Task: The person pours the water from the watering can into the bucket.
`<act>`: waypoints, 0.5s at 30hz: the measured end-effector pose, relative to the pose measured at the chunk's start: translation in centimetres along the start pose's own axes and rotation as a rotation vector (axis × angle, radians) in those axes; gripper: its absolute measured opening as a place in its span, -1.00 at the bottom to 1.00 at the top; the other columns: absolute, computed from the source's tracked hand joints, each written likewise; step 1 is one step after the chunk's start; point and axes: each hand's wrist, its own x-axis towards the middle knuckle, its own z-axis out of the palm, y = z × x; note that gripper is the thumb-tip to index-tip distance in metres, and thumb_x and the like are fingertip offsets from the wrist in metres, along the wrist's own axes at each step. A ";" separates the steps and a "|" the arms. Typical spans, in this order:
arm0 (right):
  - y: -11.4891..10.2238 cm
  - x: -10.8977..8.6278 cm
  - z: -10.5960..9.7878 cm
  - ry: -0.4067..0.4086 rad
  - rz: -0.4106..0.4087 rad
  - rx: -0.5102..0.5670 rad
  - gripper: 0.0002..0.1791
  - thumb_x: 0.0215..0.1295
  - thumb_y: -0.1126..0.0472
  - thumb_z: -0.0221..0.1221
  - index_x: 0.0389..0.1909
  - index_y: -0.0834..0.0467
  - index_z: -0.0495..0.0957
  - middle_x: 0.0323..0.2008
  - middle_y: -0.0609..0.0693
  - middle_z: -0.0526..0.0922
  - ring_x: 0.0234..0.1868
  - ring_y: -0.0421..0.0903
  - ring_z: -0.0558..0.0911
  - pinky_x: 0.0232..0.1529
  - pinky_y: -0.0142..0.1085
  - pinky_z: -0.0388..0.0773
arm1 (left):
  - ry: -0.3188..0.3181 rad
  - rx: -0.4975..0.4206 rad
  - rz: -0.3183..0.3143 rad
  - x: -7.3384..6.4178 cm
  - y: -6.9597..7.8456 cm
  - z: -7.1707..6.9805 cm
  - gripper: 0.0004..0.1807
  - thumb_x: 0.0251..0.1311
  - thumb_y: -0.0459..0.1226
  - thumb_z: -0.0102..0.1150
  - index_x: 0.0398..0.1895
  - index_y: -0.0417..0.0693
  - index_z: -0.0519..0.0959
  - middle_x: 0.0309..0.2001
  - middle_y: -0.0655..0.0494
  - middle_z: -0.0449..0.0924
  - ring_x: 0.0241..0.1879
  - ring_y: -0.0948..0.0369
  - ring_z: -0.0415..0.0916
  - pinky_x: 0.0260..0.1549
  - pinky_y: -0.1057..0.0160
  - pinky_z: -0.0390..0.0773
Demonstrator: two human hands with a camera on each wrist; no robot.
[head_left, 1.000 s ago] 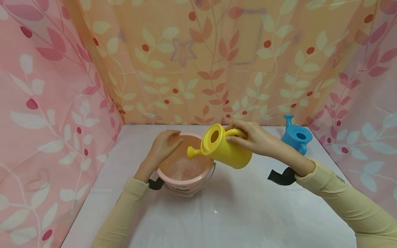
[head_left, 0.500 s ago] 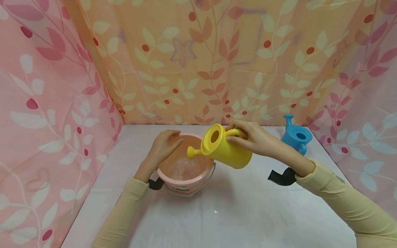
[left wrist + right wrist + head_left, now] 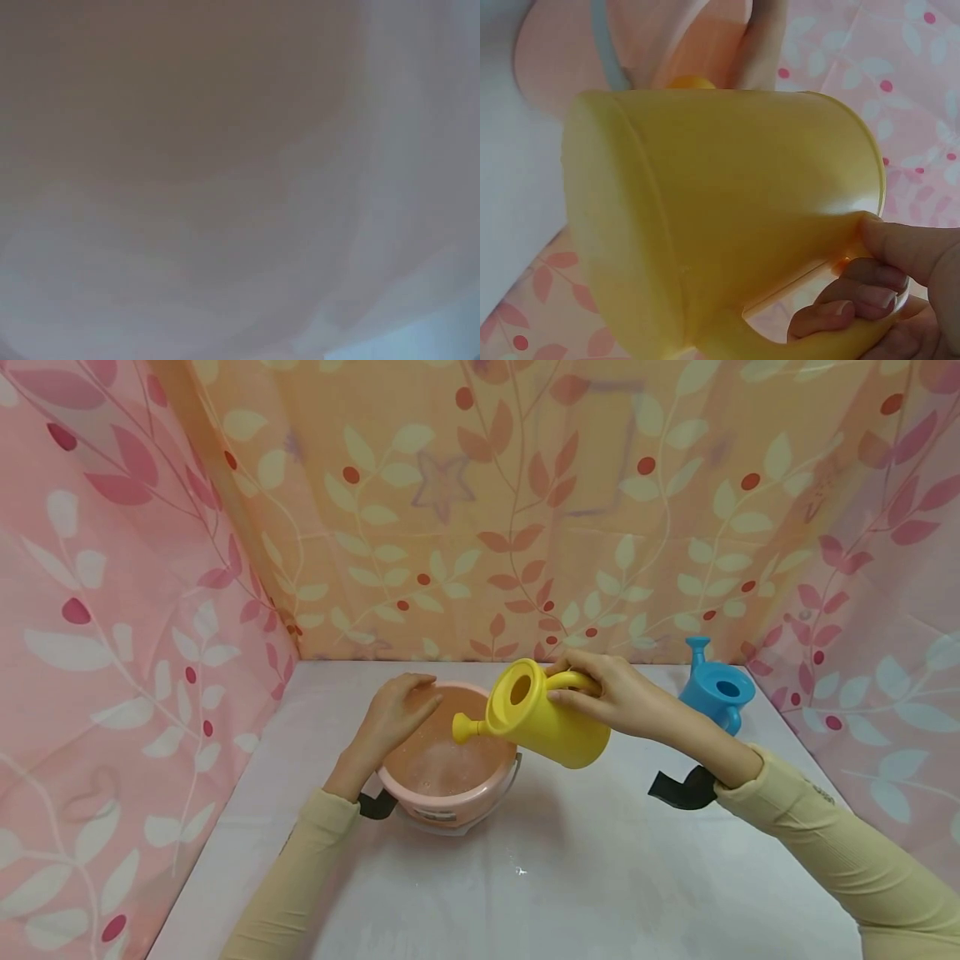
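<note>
In the head view my right hand [image 3: 611, 697] grips the handle of a yellow watering can [image 3: 566, 735], which is tilted left over a pink bucket [image 3: 450, 806]. The can's round spout head [image 3: 462, 728] hangs above the bucket's opening, where rippled, bubbly water shows. My left hand [image 3: 393, 714] holds the bucket's left rim, thumb on the inner side, fingers along the far side. The right wrist view has the can's body [image 3: 727, 202] up close, with curled fingers [image 3: 870, 289] through its handle. The left wrist view is a pale, pinkish blur.
A blue watering can [image 3: 716, 697] stands at the back right of the white-covered table [image 3: 637, 877]. Small wet spots [image 3: 521, 871] shine in front of the bucket. Floral cloth [image 3: 525, 527] hangs behind and on both sides. The bucket's thin handle [image 3: 516, 768] hangs down its right side.
Both hands and the yellow watering can keep nearly the same places. Only the ripples and bubbles on the water in the bucket shift.
</note>
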 end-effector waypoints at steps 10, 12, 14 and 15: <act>0.1 0.0 0.0 0.000 -0.003 -0.002 -0.73 0.25 0.11 0.17 -0.08 0.11 0.49 -0.34 -0.05 0.56 -0.35 -0.12 0.49 -0.33 -0.37 0.55 | -0.009 -0.004 -0.007 0.0 0.0 0.0 -0.56 0.17 -0.07 0.19 0.04 -0.11 0.54 -0.02 0.00 0.58 0.06 0.05 0.44 0.13 0.04 0.36; 0.1 0.0 0.0 -0.002 -0.002 0.002 -0.73 0.25 0.11 0.17 -0.07 0.12 0.49 -0.35 -0.05 0.55 -0.35 -0.12 0.48 -0.33 -0.37 0.55 | -0.010 -0.006 -0.006 0.0 0.0 0.0 -0.56 0.17 -0.07 0.19 0.05 -0.12 0.54 -0.01 0.00 0.58 0.06 0.05 0.44 0.13 0.04 0.36; 0.0 0.0 -0.1 -0.004 0.000 0.001 -0.72 0.25 0.11 0.17 -0.07 0.12 0.49 -0.34 -0.05 0.56 -0.35 -0.12 0.48 -0.33 -0.38 0.55 | -0.009 -0.008 -0.004 0.0 0.0 0.0 -0.55 0.17 -0.07 0.19 0.05 -0.14 0.54 -0.01 -0.01 0.58 0.06 0.05 0.44 0.13 0.04 0.36; 0.0 0.0 -0.1 -0.005 0.001 0.001 -0.72 0.25 0.11 0.17 -0.07 0.12 0.48 -0.34 -0.05 0.56 -0.35 -0.12 0.48 -0.33 -0.38 0.55 | -0.008 -0.008 -0.004 0.0 -0.1 0.0 -0.55 0.17 -0.07 0.19 0.05 -0.14 0.54 -0.02 0.00 0.58 0.06 0.05 0.44 0.13 0.04 0.36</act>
